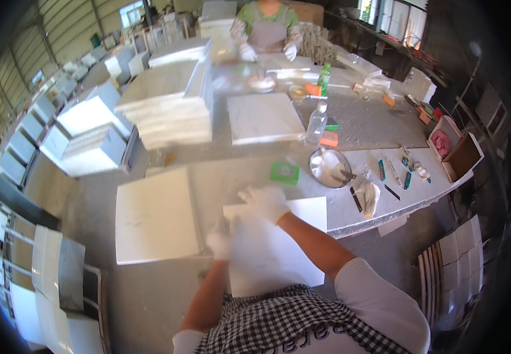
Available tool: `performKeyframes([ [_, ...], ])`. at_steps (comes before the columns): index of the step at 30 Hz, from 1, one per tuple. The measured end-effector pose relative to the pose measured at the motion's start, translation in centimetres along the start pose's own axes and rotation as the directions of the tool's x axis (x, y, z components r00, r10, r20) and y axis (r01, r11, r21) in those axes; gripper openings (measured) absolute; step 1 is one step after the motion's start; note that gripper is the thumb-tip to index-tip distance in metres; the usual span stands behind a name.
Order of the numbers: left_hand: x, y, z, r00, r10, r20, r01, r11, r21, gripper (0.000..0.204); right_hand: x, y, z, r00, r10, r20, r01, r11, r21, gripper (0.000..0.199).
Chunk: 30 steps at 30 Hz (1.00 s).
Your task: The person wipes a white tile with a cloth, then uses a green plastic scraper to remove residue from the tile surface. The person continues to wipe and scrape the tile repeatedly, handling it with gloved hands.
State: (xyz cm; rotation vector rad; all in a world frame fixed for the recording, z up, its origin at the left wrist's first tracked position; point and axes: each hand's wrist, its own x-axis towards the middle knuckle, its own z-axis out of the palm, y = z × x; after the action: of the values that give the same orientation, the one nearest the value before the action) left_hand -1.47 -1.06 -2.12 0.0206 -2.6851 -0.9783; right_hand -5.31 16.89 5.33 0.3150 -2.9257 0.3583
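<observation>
In front of me a white square slab [285, 248] lies at the table's near edge, next to my checkered apron. My right hand [265, 204], in a white glove, is over the slab's far edge, its fingers stretched out to the left and somewhat blurred. At the slab's left edge is my left hand [219, 241], also gloved; motion smears its fingers, and whether they grip the edge cannot be told. To the left lies another white slab [156, 218]. A green box [285, 173] sits just beyond my right hand.
A metal bowl of white paste [330, 168] with a tool in it, a clear bottle [317, 123] and several small tools stand to the right. Farther off are a grey-white slab [266, 118] and a tall slab stack [170, 103]. A co-worker [266, 26] stands across the table.
</observation>
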Motion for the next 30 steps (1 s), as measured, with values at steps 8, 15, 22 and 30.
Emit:
performKeyframes([
  [8, -0.1, 0.3, 0.1, 0.995, 0.005, -0.098, -0.016, 0.993, -0.117, 0.043, -0.4, -0.4, -2.3, 0.984, -0.138, 0.114, 0.140, 0.990, -0.012, 0.028],
  [15, -0.4, 0.2, -0.1, 0.994, 0.053, -0.101, -0.062, 0.994, -0.086, 0.045, -0.9, -0.6, -2.7, 0.983, -0.084, 0.163, 0.076, 0.995, 0.058, 0.037],
  [22, -0.3, 0.6, -0.6, 0.995, 0.024, 0.092, -0.020, 0.999, -0.049, 0.050, -2.0, 1.0, -2.8, 0.994, 0.046, 0.100, -0.063, 0.982, 0.180, 0.050],
  [30, -1.3, 2.4, 1.3, 0.970, -0.044, 0.239, 0.037, 0.999, 0.035, 0.059, -2.8, 2.9, -3.6, 0.983, 0.117, 0.145, -0.142, 0.974, 0.176, 0.054],
])
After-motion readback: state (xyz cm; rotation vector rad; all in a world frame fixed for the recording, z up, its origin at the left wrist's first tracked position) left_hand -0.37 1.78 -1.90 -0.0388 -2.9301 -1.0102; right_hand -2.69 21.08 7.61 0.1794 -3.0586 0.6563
